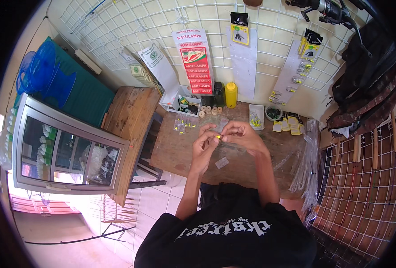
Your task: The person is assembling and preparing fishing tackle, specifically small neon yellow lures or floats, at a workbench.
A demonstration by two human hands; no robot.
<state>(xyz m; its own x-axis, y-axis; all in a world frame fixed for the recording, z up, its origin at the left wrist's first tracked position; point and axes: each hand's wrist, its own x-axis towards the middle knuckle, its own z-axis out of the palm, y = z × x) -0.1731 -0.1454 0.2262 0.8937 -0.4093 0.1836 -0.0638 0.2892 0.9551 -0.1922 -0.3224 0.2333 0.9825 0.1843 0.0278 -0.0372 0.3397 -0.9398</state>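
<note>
Over the middle of the wooden table [171,154], my two hands meet at the fingertips. Thumb and fingers of my left hand [202,149] pinch a small yellow jig head [218,137]. My right hand [245,137] is also closed in a pinch beside it; what its fingertips hold is too small to make out. A small clear plastic bag [222,162] lies flat on the table just in front of the hands. Left of them, several small clear bags with yellow jig heads [183,126] lie in a group. A white tray [263,126] behind my right hand holds more yellow jig heads.
Along the wall stand a white box [193,101], cork-coloured spools [208,110], a yellow squeeze bottle [231,95] and a dark bottle [219,94]. Farther right are a round tub [274,112], yellow-white cards [291,124] and clear plastic sleeves [306,165]. A glass cabinet [68,149] is left.
</note>
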